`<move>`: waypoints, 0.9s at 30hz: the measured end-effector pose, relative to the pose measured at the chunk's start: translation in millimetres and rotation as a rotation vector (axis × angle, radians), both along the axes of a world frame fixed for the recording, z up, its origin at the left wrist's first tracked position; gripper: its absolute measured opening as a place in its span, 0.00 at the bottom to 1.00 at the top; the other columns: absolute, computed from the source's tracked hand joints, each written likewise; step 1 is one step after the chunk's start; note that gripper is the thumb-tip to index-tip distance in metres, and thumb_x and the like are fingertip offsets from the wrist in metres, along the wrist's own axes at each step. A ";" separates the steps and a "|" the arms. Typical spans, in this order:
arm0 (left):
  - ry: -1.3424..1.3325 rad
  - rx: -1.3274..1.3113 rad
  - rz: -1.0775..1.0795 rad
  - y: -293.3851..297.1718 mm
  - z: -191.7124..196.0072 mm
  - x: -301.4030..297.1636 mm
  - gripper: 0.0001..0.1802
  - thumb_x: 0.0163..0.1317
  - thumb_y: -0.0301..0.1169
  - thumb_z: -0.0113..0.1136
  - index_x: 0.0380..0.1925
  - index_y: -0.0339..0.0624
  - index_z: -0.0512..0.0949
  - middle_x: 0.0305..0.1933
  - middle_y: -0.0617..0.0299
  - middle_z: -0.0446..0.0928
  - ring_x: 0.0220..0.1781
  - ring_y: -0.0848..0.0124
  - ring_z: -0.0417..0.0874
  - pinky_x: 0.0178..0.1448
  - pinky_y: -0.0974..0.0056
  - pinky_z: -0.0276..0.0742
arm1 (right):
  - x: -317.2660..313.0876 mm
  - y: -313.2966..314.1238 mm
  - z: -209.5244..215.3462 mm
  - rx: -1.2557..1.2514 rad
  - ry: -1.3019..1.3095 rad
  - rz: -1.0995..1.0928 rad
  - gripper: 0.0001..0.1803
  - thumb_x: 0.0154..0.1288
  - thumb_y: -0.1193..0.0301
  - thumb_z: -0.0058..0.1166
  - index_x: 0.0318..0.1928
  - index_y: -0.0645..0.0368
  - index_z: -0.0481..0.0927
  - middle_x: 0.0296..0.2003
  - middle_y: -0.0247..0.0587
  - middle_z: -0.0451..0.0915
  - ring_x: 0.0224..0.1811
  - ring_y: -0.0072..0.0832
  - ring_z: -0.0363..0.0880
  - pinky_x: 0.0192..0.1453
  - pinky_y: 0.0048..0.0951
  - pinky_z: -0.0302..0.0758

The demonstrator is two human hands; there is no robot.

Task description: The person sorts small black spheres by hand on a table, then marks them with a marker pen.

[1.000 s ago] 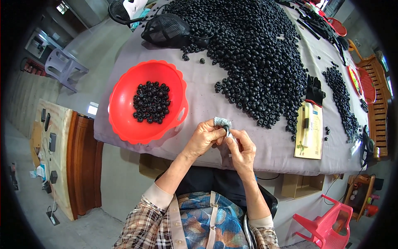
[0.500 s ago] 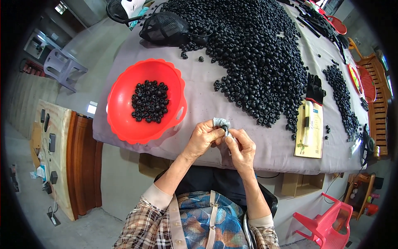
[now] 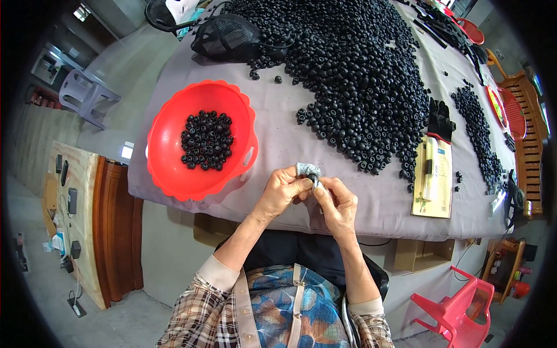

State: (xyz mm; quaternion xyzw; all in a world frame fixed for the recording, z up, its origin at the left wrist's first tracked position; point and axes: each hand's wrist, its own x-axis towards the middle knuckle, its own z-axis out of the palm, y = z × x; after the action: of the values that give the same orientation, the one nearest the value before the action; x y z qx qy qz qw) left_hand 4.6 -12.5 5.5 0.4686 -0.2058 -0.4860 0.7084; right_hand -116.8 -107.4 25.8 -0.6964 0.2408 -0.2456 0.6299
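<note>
My left hand (image 3: pixel 279 190) pinches a small black round piece (image 3: pixel 313 177) in front of my body, over the table's near edge. A grey fabric finger cover (image 3: pixel 307 169) wraps its index fingertip. Pressed close against it, my right hand (image 3: pixel 339 204) is closed on a thin, light-coloured tool (image 3: pixel 317 184) whose tip meets the black piece; its kind is mostly hidden by the fingers. Left of my hands stands a red scalloped bowl (image 3: pixel 165 168) with a cluster of black round pieces (image 3: pixel 207 141) inside. Beyond my hands spreads a large heap of the same black pieces (image 3: pixel 354 98).
A black mesh basket (image 3: pixel 225 37) lies at the far left of the cloth-covered table (image 3: pixel 278 136). On the right are a black glove (image 3: pixel 441 122), a yellow envelope (image 3: pixel 442 194) and a smaller strip of pieces (image 3: pixel 478 139). A pink chair (image 3: pixel 455 307) stands at lower right.
The whole view has shifted very slightly. Both hands stay together on the black piece, with hardly any movement of the fingers.
</note>
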 end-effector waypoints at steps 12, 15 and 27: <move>0.247 -0.149 0.009 -1.7 1.7 -3.1 0.07 0.62 0.30 0.55 0.38 0.41 0.76 0.22 0.70 0.71 0.22 0.83 0.68 0.23 0.77 0.60 | -2.2 -1.9 3.2 0.167 -0.003 0.014 0.08 0.62 0.72 0.53 0.39 0.64 0.76 0.28 0.30 0.75 0.30 0.14 0.69 0.35 0.18 0.68; 0.225 -0.146 0.004 -0.8 0.7 -4.1 0.08 0.62 0.30 0.55 0.39 0.41 0.76 0.23 0.70 0.72 0.22 0.82 0.69 0.23 0.77 0.60 | -1.4 0.2 2.6 0.164 -0.057 -0.020 0.09 0.62 0.70 0.55 0.36 0.64 0.75 0.26 0.29 0.75 0.28 0.14 0.69 0.33 0.17 0.68; 0.168 -0.062 -0.019 0.0 2.7 -3.9 0.09 0.62 0.29 0.55 0.41 0.41 0.78 0.24 0.69 0.72 0.23 0.80 0.68 0.24 0.76 0.59 | 18.9 -2.5 11.3 0.435 -0.012 -0.005 0.11 0.62 0.67 0.56 0.28 0.57 0.70 0.19 0.25 0.70 0.21 0.10 0.65 0.23 0.15 0.62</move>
State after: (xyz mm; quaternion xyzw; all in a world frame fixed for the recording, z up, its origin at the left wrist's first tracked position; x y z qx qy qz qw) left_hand 0.6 -12.5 8.2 0.4021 -0.1649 -0.5240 0.7325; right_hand -97.8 -109.9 37.1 -0.5419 0.2863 -0.1934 0.7661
